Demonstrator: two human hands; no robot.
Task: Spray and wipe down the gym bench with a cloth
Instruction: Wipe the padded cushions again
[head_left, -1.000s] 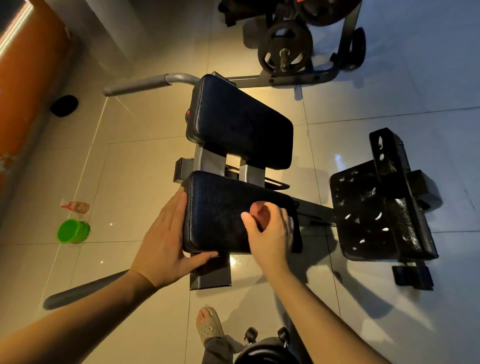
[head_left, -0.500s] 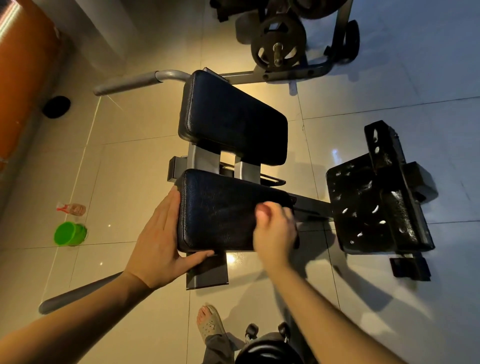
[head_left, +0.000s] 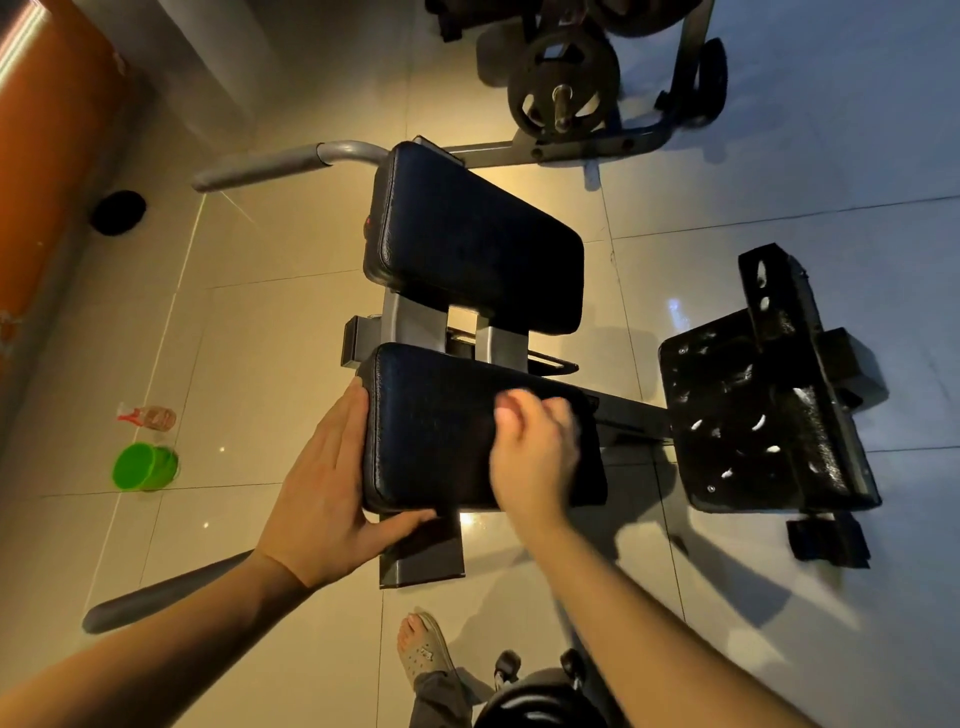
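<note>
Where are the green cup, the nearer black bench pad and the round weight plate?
Green plastic cup (head_left: 145, 466): head view, on its round top.
Nearer black padded bench cushion (head_left: 436, 426): head view, bare top surface.
Round black metal weight plate (head_left: 595, 60): head view, dark face above the hub.

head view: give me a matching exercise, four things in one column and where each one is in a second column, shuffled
Column one
1. left hand
2. right hand
3. green cup
4. weight plate

Column two
a. on the floor, far left
b. fingers curled, on top of the near pad
c. at the top, past the far pad
d. flat against the near pad's left edge

Pairs: 1-d, 2-b, 3-a, 4-c
</note>
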